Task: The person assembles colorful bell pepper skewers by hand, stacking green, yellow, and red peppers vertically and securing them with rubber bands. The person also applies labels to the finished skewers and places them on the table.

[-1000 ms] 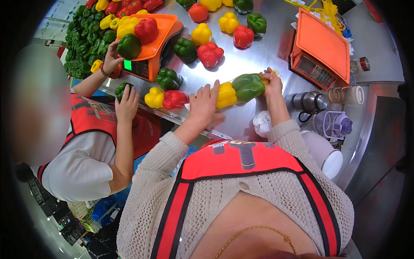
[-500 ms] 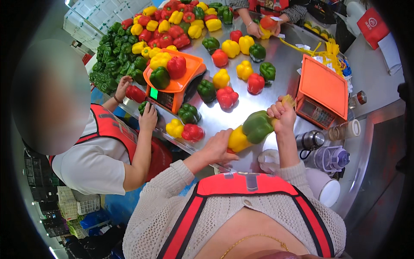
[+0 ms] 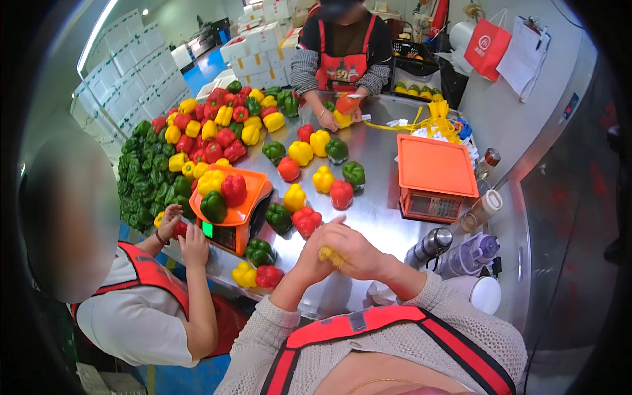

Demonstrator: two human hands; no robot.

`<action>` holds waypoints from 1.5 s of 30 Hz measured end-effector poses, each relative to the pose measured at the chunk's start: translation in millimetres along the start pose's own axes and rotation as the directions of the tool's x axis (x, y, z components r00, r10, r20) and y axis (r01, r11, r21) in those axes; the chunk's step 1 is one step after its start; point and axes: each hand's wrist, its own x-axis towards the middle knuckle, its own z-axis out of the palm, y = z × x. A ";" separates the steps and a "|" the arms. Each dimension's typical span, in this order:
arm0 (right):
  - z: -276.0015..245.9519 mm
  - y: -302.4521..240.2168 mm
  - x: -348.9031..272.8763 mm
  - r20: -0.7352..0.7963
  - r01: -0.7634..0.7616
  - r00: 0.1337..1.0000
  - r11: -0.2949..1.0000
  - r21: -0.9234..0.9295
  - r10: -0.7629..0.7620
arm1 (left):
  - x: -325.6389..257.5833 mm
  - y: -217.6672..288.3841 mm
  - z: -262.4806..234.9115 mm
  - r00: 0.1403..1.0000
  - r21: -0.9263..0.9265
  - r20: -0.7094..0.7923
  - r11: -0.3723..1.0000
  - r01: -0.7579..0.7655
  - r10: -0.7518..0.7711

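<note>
My left hand [image 3: 311,255] and my right hand [image 3: 361,251] are clasped together over the near part of the steel table. A bunched end of yellow mesh netting [image 3: 331,257] pokes out between them, and both hands are closed around it. Whatever hangs below the netting is hidden behind my hands. Just beyond my fingers lies a red bell pepper [image 3: 307,222], with a green bell pepper [image 3: 278,218] beside it. To the left of my left wrist are another red pepper [image 3: 268,277], a yellow pepper [image 3: 244,274] and a green pepper [image 3: 261,252].
An orange scale [image 3: 230,238] holding peppers stands left, an orange-topped scale [image 3: 436,168] right. Bottles [image 3: 431,245] line the right edge. A co-worker [image 3: 155,289] at left holds a red pepper; another [image 3: 343,52] across holds packed peppers. Pepper heaps [image 3: 150,164] fill the far left.
My hands have come together around the netting; the green and yellow peppers I held are out of sight. The view has tilted up. The left co-worker's hands have come together on a red pepper.
</note>
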 end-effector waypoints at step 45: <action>-9.9 -8.9 -15.8 -0.038 -0.272 0.946 0.850 0.451 0.323 | -15.8 33.2 11.5 0.967 0.173 -0.193 0.976 -0.134 0.167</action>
